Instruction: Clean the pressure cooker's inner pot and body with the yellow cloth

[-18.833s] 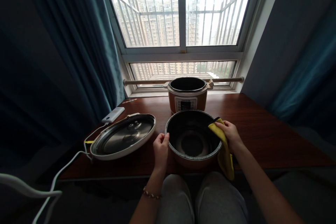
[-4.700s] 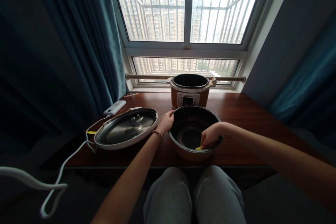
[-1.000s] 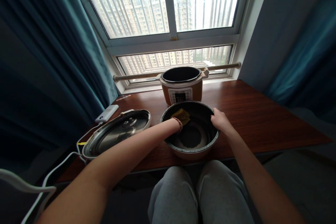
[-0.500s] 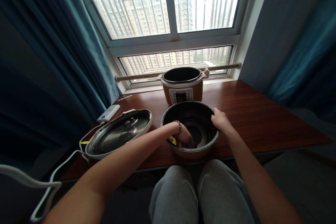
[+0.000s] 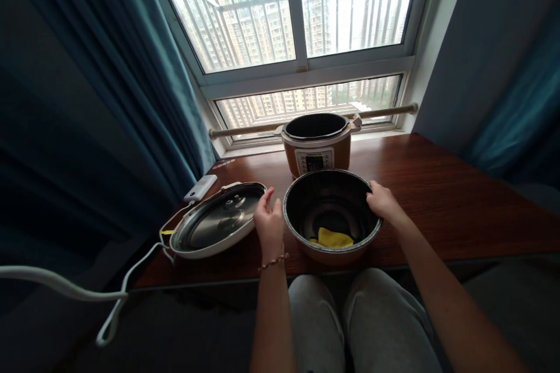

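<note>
A dark-lined inner pot (image 5: 306,243) stands at the front of the wooden table. On its floor, toward the near side, lies a yellow cloth (image 5: 333,238), bunched up. My right hand (image 5: 381,200) grips the pot's rim on the right side, thumb over the edge. Between the pot and the lid (image 5: 214,218) is my left hand (image 5: 269,222), with its fingers apart and nothing in it. Its fingertips are close to the lid's right edge; whether they touch it I cannot tell. The lid rests with its metal inner face up.
Behind the pot stands a rice cooker body (image 5: 317,148) with its top uncovered, near the window. A white power strip (image 5: 200,187) and a white cable (image 5: 56,287) are at the left. Blue curtains (image 5: 109,70) hang on the left side.
My left hand has let go of the yellow cloth, come out of the pot and moved left beside the lid. My right hand keeps its hold on the rim. The view has shifted slightly.
</note>
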A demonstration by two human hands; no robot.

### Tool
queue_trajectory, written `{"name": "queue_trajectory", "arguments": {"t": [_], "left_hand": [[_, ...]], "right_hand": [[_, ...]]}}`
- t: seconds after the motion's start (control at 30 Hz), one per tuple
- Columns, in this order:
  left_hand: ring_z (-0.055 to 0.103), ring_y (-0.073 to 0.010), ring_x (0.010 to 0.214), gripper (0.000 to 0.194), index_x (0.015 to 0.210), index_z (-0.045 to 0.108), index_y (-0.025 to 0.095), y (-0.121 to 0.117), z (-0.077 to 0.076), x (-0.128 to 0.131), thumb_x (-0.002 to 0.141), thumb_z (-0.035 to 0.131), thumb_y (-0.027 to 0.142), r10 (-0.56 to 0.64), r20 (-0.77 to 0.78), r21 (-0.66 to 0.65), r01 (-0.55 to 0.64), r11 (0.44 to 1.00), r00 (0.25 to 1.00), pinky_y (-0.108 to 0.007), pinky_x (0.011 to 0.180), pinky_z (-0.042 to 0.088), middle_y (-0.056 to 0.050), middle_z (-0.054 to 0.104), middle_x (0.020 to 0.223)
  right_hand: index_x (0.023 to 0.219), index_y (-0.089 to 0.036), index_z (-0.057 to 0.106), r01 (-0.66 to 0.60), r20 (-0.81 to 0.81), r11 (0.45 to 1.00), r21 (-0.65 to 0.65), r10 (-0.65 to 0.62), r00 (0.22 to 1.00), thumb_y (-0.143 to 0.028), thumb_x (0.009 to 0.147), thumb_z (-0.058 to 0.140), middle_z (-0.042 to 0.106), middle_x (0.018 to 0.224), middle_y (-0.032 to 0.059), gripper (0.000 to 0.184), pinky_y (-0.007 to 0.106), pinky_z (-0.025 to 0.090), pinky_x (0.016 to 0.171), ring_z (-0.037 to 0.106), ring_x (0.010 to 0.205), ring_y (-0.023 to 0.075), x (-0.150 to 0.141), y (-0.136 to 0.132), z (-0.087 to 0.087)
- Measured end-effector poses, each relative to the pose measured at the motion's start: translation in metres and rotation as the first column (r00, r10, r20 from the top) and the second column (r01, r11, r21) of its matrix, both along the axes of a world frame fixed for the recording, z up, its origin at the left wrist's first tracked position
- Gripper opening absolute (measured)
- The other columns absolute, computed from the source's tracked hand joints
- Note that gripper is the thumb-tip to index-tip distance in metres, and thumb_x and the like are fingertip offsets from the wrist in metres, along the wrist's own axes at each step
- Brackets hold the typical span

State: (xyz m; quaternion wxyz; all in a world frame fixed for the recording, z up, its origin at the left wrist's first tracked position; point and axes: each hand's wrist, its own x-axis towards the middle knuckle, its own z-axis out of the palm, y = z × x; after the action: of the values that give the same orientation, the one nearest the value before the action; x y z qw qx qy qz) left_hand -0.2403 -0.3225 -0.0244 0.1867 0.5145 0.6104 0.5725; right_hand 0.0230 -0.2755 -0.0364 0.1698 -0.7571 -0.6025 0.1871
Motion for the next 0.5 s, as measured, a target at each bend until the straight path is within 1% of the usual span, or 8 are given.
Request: {"name": "queue_trajectory", "arguments": {"t": [0.07,0.13,0.23,0.3,0.37,0.43,0.5], "left_hand": [[0.044,-0.0197,0.123,0.042,0.126,0.041,0.010,-0.004,-0.016,0.004,0.086,0.040,0.024,0.040,0.013,-0.107,-0.039,0.993,0.999,-0.038,0.101,0.038,-0.016,0.046,0.133],[0.044,-0.0215,0.123,0.043,0.125,0.042,0.010,-0.002,-0.021,0.010,0.085,0.044,0.027,0.035,-0.030,-0.170,-0.039,0.985,0.999,-0.039,0.102,0.038,-0.016,0.047,0.132],[0.045,-0.0227,0.122,0.045,0.126,0.043,0.010,0.004,-0.021,0.014,0.085,0.045,0.029,0.013,-0.061,-0.160,-0.022,0.987,0.998,-0.039,0.101,0.038,-0.016,0.048,0.131],[0.046,-0.0217,0.121,0.042,0.125,0.044,0.012,0.004,-0.022,0.010,0.086,0.043,0.028,-0.011,-0.036,-0.147,0.006,0.989,0.999,-0.037,0.100,0.039,-0.015,0.049,0.131],[0.046,-0.0211,0.121,0.041,0.124,0.044,0.012,0.001,-0.026,0.002,0.086,0.044,0.026,-0.017,0.018,-0.166,0.020,0.986,1.000,-0.036,0.100,0.040,-0.014,0.049,0.130],[0.045,-0.0214,0.122,0.042,0.123,0.044,0.011,-0.005,-0.031,-0.005,0.085,0.047,0.027,-0.005,0.090,-0.188,0.022,0.982,0.996,-0.036,0.101,0.039,-0.015,0.049,0.130],[0.043,-0.0210,0.124,0.042,0.122,0.044,0.011,-0.010,-0.035,-0.010,0.084,0.049,0.028,0.001,0.152,-0.170,0.026,0.985,0.988,-0.035,0.103,0.037,-0.015,0.047,0.132]], "right_hand": [[0.104,-0.016,0.055,-0.002,-0.004,1.000,0.005,0.002,1.000,-0.019,0.080,0.042,0.063,0.101,0.0139,0.027,0.028,0.042,0.076,0.058,0.096,0.0242,0.001,0.000,-0.001],[0.104,-0.017,0.055,0.001,-0.002,1.000,0.009,-0.001,1.000,-0.019,0.080,0.043,0.063,0.101,0.0134,0.027,0.028,0.042,0.077,0.058,0.097,0.0238,0.001,0.001,-0.001],[0.106,-0.017,0.055,0.001,0.000,1.000,0.010,0.000,1.000,-0.019,0.080,0.043,0.063,0.100,0.0121,0.028,0.027,0.042,0.077,0.058,0.098,0.0231,0.001,0.002,-0.002],[0.109,-0.018,0.054,0.000,-0.001,1.000,0.003,0.000,1.000,-0.019,0.081,0.043,0.063,0.102,0.0117,0.030,0.027,0.042,0.078,0.058,0.098,0.0228,0.000,0.002,-0.003],[0.117,-0.017,0.050,-0.008,0.006,1.000,0.001,0.008,1.000,-0.021,0.083,0.042,0.062,0.105,0.0125,0.035,0.028,0.042,0.080,0.058,0.100,0.0233,0.000,0.001,-0.003],[0.128,-0.014,0.041,-0.028,0.046,0.999,0.020,0.027,0.999,-0.030,0.086,0.042,0.058,0.114,0.0160,0.044,0.031,0.040,0.084,0.055,0.106,0.0257,-0.001,-0.003,0.000],[0.135,-0.011,0.032,-0.027,0.147,0.997,0.077,0.015,0.989,-0.045,0.085,0.044,0.046,0.128,0.0207,0.061,0.037,0.038,0.089,0.048,0.114,0.0309,-0.004,-0.009,0.009]]}}
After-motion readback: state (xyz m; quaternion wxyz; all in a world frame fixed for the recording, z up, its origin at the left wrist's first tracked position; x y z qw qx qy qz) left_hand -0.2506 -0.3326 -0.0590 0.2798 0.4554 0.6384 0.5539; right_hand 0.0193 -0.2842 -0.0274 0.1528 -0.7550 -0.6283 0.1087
